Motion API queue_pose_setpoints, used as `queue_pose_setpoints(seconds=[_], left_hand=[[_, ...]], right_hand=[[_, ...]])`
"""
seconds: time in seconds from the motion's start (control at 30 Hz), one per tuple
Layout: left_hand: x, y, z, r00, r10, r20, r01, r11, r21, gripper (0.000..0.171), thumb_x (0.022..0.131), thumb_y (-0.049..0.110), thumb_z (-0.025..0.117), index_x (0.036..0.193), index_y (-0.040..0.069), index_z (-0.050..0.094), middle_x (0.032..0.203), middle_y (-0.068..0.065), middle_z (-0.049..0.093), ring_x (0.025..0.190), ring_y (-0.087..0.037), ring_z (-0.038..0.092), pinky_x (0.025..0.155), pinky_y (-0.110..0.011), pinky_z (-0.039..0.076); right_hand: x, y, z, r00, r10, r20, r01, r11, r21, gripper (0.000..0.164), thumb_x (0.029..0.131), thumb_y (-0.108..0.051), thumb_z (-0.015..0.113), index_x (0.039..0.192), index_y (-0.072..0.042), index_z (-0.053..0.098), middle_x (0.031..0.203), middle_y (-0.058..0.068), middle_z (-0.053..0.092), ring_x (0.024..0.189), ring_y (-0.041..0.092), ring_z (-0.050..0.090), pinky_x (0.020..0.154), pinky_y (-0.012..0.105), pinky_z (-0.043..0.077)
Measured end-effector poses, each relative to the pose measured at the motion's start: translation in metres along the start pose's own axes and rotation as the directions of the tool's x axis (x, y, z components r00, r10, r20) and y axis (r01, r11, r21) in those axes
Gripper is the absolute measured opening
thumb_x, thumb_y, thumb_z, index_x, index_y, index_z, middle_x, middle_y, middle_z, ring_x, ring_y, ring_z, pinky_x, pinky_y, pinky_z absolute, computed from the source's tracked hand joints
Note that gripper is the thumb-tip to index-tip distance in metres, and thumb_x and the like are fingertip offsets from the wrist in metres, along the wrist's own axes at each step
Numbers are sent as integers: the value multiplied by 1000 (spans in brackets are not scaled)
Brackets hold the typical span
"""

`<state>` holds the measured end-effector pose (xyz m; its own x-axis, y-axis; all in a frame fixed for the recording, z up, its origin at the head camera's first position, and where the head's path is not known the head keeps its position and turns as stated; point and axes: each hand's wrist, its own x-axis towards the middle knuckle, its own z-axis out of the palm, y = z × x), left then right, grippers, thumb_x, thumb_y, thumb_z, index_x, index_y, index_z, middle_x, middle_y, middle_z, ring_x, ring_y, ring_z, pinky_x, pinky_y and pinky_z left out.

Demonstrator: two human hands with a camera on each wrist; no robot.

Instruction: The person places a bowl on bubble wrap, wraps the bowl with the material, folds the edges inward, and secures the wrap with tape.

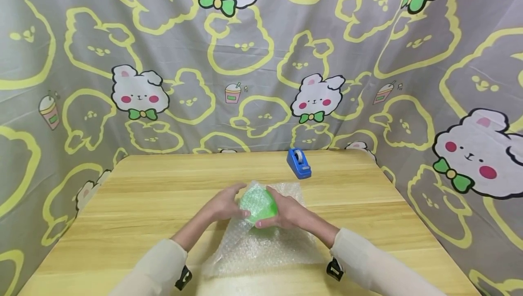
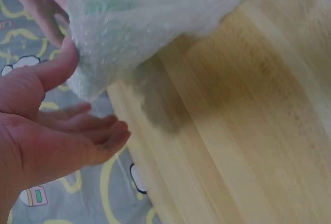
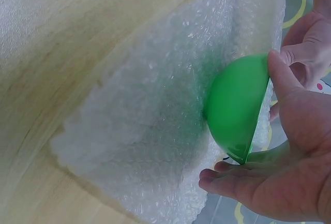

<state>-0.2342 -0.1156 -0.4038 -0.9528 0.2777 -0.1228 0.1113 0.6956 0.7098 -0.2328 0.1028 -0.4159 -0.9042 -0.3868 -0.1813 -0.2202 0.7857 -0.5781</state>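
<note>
1. Reference: read clock positions from the head view, with the green bowl (image 3: 232, 107) as centre.
2. Left hand (image 1: 222, 205), 9 o'clock: spread wide, thumb touching the bubble wrap (image 1: 265, 250), fingers extended apart from the thumb.
3. Bubble wrap: clear, glossy, finely dimpled sheet. One part covers the bowl's left side; the remainder spreads toward 6 o'clock over the desk (image 1: 143, 196).
4. Green bowl: rounded, smooth and shiny, with a thin, even rim. It is located between the hands, tilted, its curved outer wall against the wrap. The covered portion appears pale and milky; the exposed right portion is bright green.
5. Right hand (image 1: 290, 212), 3 o'clock: holding the bowl, thumb on one side of the rim and fingers on the opposite side.
6. Desk: pale yellow-brown, wood-grain boards, rounded far corners.
7. Curtain (image 1: 253, 60): grey fabric from 9 through 12 to 3 o'clock, printed with yellow outlined animals, white rabbits wearing green bows, and drink cups.
8. Tape dispenser (image 1: 299, 166): blue, loaded with a roll, between 1 and 2 o'clock near the desk's far edge.
9. Markings: the printed cups carry green label patches; any lettering on them is too small to read.
</note>
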Motion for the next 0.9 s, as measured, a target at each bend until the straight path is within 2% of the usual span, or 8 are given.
queue_pose_setpoints(seconds=[0.1,0.23,0.47,0.63,0.9], left_hand=[[-1,-1,-2,999,31,39,-31,1000,0,85,79,15,86,153,11,44,149,-26,51,132,-48,52,108,-63,42],[-1,0,-1,996,82,39,-84,996,43,80,81,13,85,151,13,47,148,-22,53,133,-46,52,109,-62,42],[0,2,5,980,194,41,-198,966,169,69,84,9,80,147,6,51,150,-21,52,134,-45,52,111,-57,43],[-2,4,6,977,196,80,-209,957,202,66,87,10,78,148,6,51,155,-22,45,129,-44,56,110,-56,44],[-5,5,3,978,161,135,-183,968,171,82,79,18,86,151,7,47,161,-23,35,139,-49,45,114,-59,39]], right_hand=[[0,0,1,1000,-4,3,4,1000,-5,118,74,-53,86,161,-8,21,141,27,56,120,37,60,92,48,56],[1,1,1,1000,-12,0,12,1000,-13,118,74,-53,87,161,-7,21,138,25,58,117,35,61,89,47,57],[2,3,1,1000,-19,-1,19,1000,5,118,74,-52,87,161,-7,21,122,18,64,99,25,63,76,36,56],[3,3,2,999,-34,8,34,999,33,117,74,-49,88,161,-8,20,111,12,65,89,20,61,70,32,53],[1,2,1,1000,-27,-4,27,1000,10,119,74,-52,87,161,-6,20,124,19,64,98,24,63,75,35,55]])
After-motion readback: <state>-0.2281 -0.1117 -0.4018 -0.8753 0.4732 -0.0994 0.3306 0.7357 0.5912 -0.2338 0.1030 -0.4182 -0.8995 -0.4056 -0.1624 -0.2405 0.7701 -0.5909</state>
